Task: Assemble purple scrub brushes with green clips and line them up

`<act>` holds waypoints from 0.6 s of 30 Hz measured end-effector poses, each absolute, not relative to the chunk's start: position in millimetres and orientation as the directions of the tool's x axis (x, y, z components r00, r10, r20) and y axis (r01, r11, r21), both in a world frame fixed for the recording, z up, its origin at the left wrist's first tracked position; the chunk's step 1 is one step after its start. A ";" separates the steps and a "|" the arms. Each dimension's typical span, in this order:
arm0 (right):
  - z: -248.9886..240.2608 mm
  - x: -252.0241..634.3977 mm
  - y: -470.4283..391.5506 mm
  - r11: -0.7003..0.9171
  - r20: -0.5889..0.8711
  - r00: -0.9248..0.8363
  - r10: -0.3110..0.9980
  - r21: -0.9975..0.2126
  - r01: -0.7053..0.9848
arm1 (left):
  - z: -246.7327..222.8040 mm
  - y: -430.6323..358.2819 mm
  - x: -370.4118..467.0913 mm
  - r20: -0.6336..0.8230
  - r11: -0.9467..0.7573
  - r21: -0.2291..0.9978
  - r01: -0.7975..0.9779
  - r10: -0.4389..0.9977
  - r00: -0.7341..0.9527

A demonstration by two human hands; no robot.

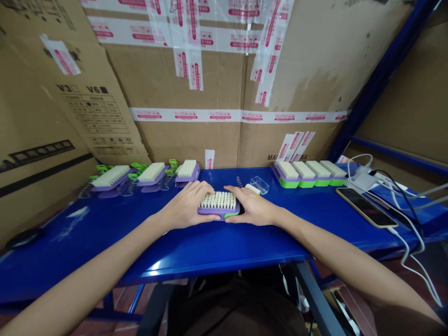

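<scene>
Brush (219, 201): while two hands close on it from either side, it sits between them, bristles up, over the blue table (224, 247); whether it touches the top, I cannot tell.
Left hand (189, 205): grasping the brush's left end, thumb along the near side.
Right hand (257, 206): grasping the right end, thumb by a green part (232, 214) on the purple body.
Spring (239, 181): just beyond the right hand's fingers, near a white piece (252, 189) and a clear piece (259, 185).
Three brushes (150, 172): in a row beyond the left hand and leftward, purple-bodied.
Four brushes (304, 170): beyond the right hand and rightward, side by side, purple over green.
Phone (366, 206): right of the right hand, dark screen up.
</scene>
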State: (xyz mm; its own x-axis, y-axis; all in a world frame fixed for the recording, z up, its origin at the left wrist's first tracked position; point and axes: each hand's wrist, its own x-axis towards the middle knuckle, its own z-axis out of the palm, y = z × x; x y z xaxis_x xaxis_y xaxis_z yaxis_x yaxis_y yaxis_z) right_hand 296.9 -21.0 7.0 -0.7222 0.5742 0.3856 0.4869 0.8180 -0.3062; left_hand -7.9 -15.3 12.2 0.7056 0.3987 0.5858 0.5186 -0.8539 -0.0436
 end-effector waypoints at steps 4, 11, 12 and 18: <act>8.6 296.5 -22.3 0.812 0.371 -0.722 0.584 -0.297 0.503 | 12.8 -14.3 -9.1 0.588 -0.852 -0.026 0.524 0.411 0.697; 10.0 296.7 -23.1 0.815 0.380 -0.722 0.578 -0.297 0.497 | 16.7 -16.6 -8.2 0.619 -0.865 0.001 0.501 0.394 0.679; 10.1 296.6 -23.0 0.817 0.387 -0.720 0.576 -0.296 0.495 | 17.3 -17.3 -8.1 0.621 -0.869 0.009 0.494 0.392 0.679; 10.8 295.4 -23.8 0.818 0.391 -0.719 0.575 -0.270 0.507 | 18.7 -19.0 -8.1 0.630 -0.887 -0.005 0.462 0.356 0.690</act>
State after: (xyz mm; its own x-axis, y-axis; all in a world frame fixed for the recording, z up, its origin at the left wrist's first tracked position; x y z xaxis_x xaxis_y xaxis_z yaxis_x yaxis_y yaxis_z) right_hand 295.4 -23.8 10.8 -0.7191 0.5747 0.3906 0.5074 0.8183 -0.2699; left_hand -8.1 -19.0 18.7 0.6903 0.3562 0.6298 0.4618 -0.8870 -0.0045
